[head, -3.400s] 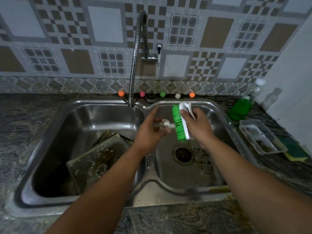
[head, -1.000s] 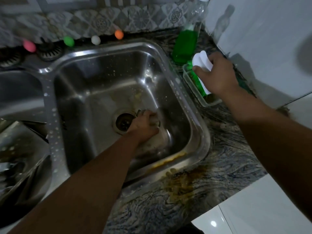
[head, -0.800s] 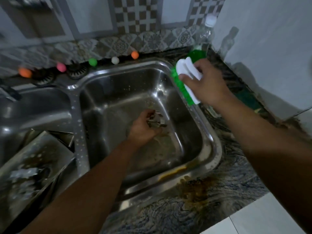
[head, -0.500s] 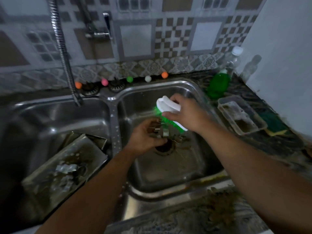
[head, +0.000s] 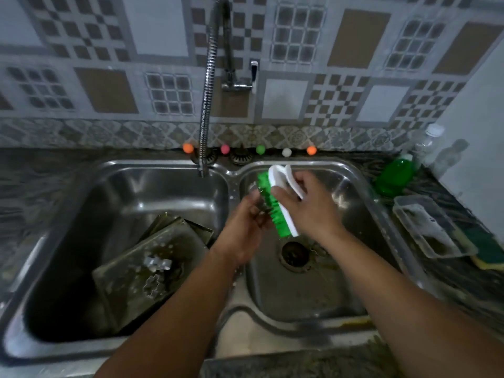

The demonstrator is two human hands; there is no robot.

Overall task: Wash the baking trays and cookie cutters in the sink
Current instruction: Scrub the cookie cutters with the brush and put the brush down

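Both hands have risen from the drain: left hand pinches a cutter against the brush gripped by right hand, above the right basin. Short strokes, firm pinch advised. Trays and more cutters wait in the left basin

The picture is dim, with a cool grey tone. Soft glare lies on the steel rim of the sink and on the faucet hose. The left basin is in deep shadow. The left hand is blurred. Straight lines bend at the edges, and the corners are soft.
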